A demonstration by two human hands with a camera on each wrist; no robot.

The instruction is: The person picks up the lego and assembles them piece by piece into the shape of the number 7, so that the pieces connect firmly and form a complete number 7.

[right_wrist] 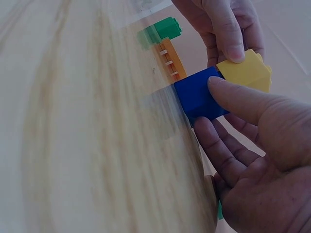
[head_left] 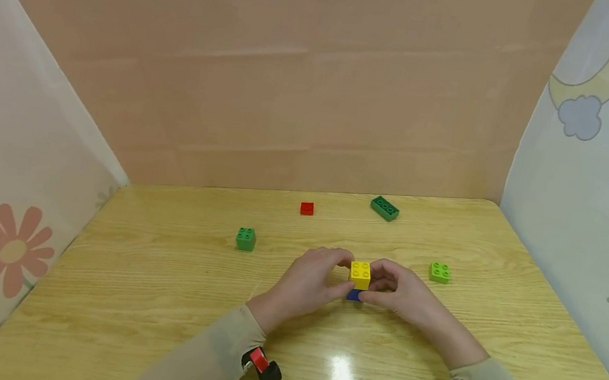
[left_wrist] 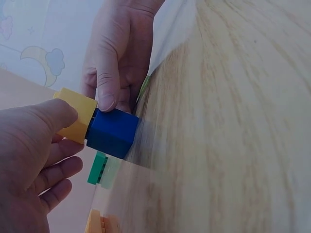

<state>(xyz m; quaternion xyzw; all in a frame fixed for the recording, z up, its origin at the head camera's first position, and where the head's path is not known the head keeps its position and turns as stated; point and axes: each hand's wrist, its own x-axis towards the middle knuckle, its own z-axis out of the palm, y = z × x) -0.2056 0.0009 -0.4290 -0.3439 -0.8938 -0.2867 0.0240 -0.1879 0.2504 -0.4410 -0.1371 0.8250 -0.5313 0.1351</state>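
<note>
A yellow brick (head_left: pixel 359 274) sits directly above a blue brick (head_left: pixel 354 295) near the middle of the table. With thumb and fingers, my left hand (head_left: pixel 310 282) pinches the yellow brick from the left. On the other side my right hand (head_left: pixel 404 294) grips the blue brick, its thumb flat along one face. In the left wrist view, a thin dark seam shows between the yellow brick (left_wrist: pixel 80 112) and the blue brick (left_wrist: pixel 112 132). The lower end of the blue brick (right_wrist: pixel 197 94) is right at the tabletop in the right wrist view.
A green brick (head_left: pixel 246 239) stands to the left of the hands, a lime green brick (head_left: pixel 439 272) to the right. Farther back lie a small red brick (head_left: pixel 307 209) and a long dark green brick (head_left: pixel 385 208). Cloth walls enclose the wooden table (head_left: pixel 141 297) at the back and sides.
</note>
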